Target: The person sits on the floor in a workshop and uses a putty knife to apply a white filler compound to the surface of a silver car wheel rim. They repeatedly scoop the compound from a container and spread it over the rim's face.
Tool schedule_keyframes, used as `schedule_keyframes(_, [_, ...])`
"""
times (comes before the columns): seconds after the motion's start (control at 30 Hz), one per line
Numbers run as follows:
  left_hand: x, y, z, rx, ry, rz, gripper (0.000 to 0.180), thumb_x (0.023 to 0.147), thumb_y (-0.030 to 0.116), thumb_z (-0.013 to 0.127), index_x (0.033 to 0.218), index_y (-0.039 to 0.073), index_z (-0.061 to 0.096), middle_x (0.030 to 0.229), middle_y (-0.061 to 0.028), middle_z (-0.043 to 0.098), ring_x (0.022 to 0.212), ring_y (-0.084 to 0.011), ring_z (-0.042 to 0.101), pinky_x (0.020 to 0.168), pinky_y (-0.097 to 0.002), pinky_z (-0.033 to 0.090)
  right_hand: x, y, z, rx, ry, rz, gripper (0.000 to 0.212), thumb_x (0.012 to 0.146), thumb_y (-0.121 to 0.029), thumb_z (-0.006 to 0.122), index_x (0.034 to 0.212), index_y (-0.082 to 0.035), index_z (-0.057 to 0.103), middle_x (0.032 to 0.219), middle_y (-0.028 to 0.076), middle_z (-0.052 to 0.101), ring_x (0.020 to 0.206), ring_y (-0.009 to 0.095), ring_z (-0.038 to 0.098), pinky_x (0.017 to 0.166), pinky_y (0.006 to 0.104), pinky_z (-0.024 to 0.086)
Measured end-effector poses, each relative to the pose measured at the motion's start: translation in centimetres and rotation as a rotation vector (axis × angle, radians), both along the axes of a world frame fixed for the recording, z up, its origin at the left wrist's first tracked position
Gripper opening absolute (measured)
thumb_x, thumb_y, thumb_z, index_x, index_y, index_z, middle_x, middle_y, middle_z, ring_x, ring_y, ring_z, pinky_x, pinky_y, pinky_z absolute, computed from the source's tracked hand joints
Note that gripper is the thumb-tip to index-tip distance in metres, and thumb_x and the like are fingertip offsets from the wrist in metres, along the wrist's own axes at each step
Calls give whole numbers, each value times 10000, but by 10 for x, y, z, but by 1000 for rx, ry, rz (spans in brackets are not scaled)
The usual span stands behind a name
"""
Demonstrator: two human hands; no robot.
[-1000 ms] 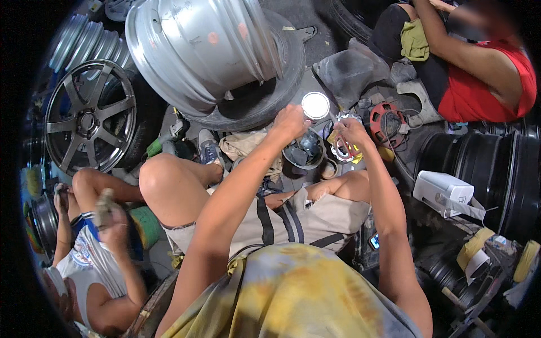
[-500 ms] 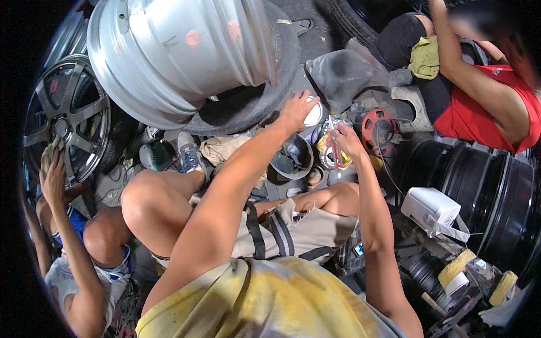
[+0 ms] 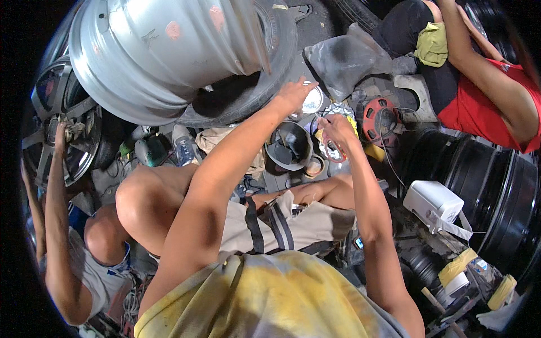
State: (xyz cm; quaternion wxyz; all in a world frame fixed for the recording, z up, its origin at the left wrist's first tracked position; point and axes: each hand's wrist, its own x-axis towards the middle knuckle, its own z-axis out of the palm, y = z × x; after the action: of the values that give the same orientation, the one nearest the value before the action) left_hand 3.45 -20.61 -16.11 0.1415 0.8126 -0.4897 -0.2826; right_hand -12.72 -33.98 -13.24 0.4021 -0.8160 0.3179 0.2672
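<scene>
My left hand (image 3: 294,94) reaches out flat with its fingers stretched, and the fingertips are at the rim of a round white can or lid (image 3: 313,101). Just to the right, my right hand (image 3: 338,129) has its fingers drawn together in a pinch. What it holds, if anything, is too small to make out. Below that hand, a red loop-shaped piece (image 3: 336,153) shows beside a cluttered pile with yellow and white bits. Between my forearms stands a dark bucket (image 3: 289,145) with dark pieces inside, and a small round container (image 3: 314,167) sits beside it.
A large silver wheel rim (image 3: 163,56) rests on a tyre (image 3: 282,50) ahead. A red reel (image 3: 381,121), a grey plastic sheet (image 3: 346,62) and black rims (image 3: 468,186) lie rightward. A co-worker's hand (image 3: 61,135) wipes a spoked wheel; another person in red (image 3: 484,107) sits right.
My right hand has moved slightly up and left, and a thin light tool seen at its fingers no longer shows. My left hand has shifted slightly up and left. The co-worker's hand has moved along the wheel.
</scene>
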Motion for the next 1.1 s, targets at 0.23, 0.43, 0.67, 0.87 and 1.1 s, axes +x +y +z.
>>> schedule_keyframes(0.23, [-2,-3,0,-3,29,6,1165,512,161,959,1512,209,361,1381,-229,478,1154,-415,610,973,-451,521,6,-2,5,-105,82,97,350,970,-323,630,914,10,722,678,84,685,662,196,690,647,370,534])
schedule_keyframes(0.43, [-11,12,-4,-85,63,282,999,622,160,922,1458,75,381,1354,-247,500,1177,-433,589,972,-486,513,10,-8,-2,12,26,22,285,965,-260,651,916,17,694,717,89,688,664,144,676,587,312,514])
schedule_keyframes(0.67, [-97,36,0,-49,1328,622,464,946,447,646,983,-15,675,790,-83,694,593,-160,643,513,-339,544,-9,2,-7,439,-92,-378,200,985,-239,645,957,-47,691,780,4,669,591,75,567,537,246,455])
schedule_keyframes(0.87, [-111,66,-14,-112,1101,748,429,934,416,667,830,1,690,693,-93,664,550,-157,590,495,-335,476,-15,46,-20,634,-121,-672,171,973,-199,667,969,-29,685,858,34,695,717,115,641,633,246,523])
schedule_keyframes(1.1, [-98,63,1,-175,681,707,461,828,406,740,626,-3,673,561,-130,606,542,-193,595,563,-390,453,-13,46,-40,682,-193,-842,251,932,-191,725,1061,8,642,969,77,716,836,113,665,754,252,537])
